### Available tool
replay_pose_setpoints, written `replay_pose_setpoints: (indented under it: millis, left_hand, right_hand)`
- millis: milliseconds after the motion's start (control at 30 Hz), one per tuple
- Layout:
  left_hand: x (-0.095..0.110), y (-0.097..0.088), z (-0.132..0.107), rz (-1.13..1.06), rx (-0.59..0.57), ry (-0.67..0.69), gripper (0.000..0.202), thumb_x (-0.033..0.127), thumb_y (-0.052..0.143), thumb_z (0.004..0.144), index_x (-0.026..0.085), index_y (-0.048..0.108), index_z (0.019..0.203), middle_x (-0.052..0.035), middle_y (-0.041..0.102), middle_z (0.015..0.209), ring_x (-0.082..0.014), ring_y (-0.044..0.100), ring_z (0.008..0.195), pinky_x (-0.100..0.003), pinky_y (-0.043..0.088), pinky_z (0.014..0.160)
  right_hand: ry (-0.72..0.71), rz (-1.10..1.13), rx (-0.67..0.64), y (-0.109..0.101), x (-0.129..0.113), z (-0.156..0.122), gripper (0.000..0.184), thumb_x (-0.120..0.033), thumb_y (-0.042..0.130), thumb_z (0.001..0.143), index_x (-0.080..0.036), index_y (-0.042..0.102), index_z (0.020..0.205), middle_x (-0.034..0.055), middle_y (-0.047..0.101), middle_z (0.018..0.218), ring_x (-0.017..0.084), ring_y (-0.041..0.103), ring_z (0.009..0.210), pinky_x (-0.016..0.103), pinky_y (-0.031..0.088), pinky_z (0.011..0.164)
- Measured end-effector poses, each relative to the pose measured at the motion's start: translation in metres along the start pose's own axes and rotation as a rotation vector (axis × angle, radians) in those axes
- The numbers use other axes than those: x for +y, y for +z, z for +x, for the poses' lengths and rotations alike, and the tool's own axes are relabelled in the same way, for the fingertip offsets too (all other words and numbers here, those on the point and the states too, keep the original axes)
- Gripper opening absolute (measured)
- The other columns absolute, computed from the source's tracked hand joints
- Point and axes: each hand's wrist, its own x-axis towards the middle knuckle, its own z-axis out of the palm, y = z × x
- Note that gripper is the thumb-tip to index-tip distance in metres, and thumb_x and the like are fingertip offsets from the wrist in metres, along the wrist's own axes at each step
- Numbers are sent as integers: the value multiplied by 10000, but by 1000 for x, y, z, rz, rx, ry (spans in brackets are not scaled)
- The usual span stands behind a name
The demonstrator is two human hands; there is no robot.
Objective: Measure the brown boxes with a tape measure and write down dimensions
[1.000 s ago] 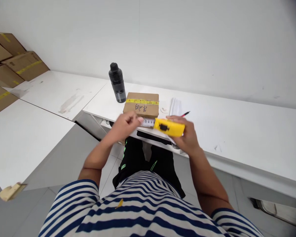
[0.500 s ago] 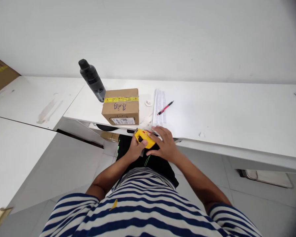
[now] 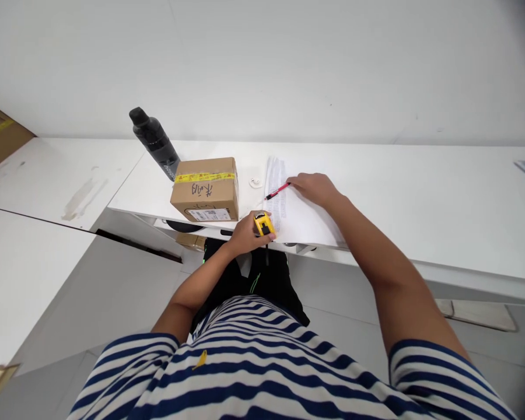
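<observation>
My left hand (image 3: pixel 244 235) is wrapped round a yellow tape measure (image 3: pixel 265 224) with black parts, held at the desk's front edge beside the paper. Farther right, the fingertips of my right hand (image 3: pixel 317 188) pinch one end of a red and black pen (image 3: pixel 278 191). Beneath the pen lies a stack of white paper (image 3: pixel 307 219), its left part covered in print or writing. A taped cardboard box (image 3: pixel 205 191) with a label and handwritten marks sits left of the paper. Between box and paper is a small white object (image 3: pixel 255 183), perhaps a coil.
A dark bottle (image 3: pixel 155 144) stands tilted in view behind the box. The white desk (image 3: pixel 420 204) runs along the wall to the right. At far left is another carton (image 3: pixel 2 135). Under the desktop are an open shelf and a small carton (image 3: pixel 189 240).
My right hand has left the tape measure and reached up and right to the pen. My left hand has brought the tape measure a little higher and turned it.
</observation>
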Motion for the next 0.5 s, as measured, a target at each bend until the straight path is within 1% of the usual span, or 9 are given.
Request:
replay_pose_setpoints:
  millis: [67,133,167,200,267,333,367,433,500]
  left_hand:
    - [3,-2,1,14,-30,-44,627,520,768,762,208,564,1266,-88,705,1242,-231,699,1005,-362,553,870]
    - [5,-3,1,13,-48,-62,605,520,765,770,212,564,1250,-86,704,1253,-232,695,1023,-363,548,885]
    - [6,-3,1,9,-51,-65,601,521,763,773,211,562,1247,-89,704,1254,-234,693,1034,-366,547,890]
    - [7,-4,1,4,-54,-64,600,522,762,775,208,559,1245,-93,704,1254,-238,692,1043,-369,546,894]
    - [7,-4,1,-3,-57,-60,602,527,760,775,203,557,1240,-100,702,1253,-245,691,1052,-373,545,895]
    - [8,-3,2,-4,-57,-55,607,533,760,775,201,558,1241,-104,701,1246,-248,692,1043,-376,544,893]
    - [8,-3,2,-3,-54,-50,608,534,759,776,200,560,1243,-105,700,1244,-249,693,1038,-378,544,894]
    - [8,-4,2,6,-51,-36,606,535,756,781,199,567,1249,-108,695,1245,-253,691,1044,-385,540,911]
    - [8,-4,2,21,-51,-21,603,530,752,788,202,574,1262,-107,694,1237,-261,686,1065,-399,531,943]
  right_hand:
    - [39,219,172,-5,-12,-17,324,-452,470,1001,-262,694,1139,73,740,934,234,634,753,361,435,698]
    - [99,514,293,-7,-25,-36,379,-614,552,945,-260,667,1018,37,688,823,208,589,695,342,434,662]
    - [120,642,301,-6,-32,-46,439,-688,578,904,-255,650,922,23,648,764,195,564,669,334,430,644]
    - [131,744,274,-4,-39,-54,506,-750,564,881,-250,631,841,12,602,706,184,537,643,330,423,628]
    - [131,882,163,3,-51,-66,626,-829,432,893,-243,628,793,-6,520,616,172,500,599,328,413,611]
    - [135,957,75,11,-59,-72,691,-849,340,906,-236,653,839,-13,506,591,174,515,592,333,428,619]
    - [149,960,58,15,-62,-73,690,-848,351,903,-233,657,837,-10,527,601,178,535,603,336,439,629]
    - [194,888,69,19,-64,-74,646,-825,444,885,-227,629,725,12,587,635,186,568,635,341,451,642]
    - [249,780,111,20,-64,-74,616,-779,516,877,-230,566,603,23,597,615,189,560,626,337,432,613]
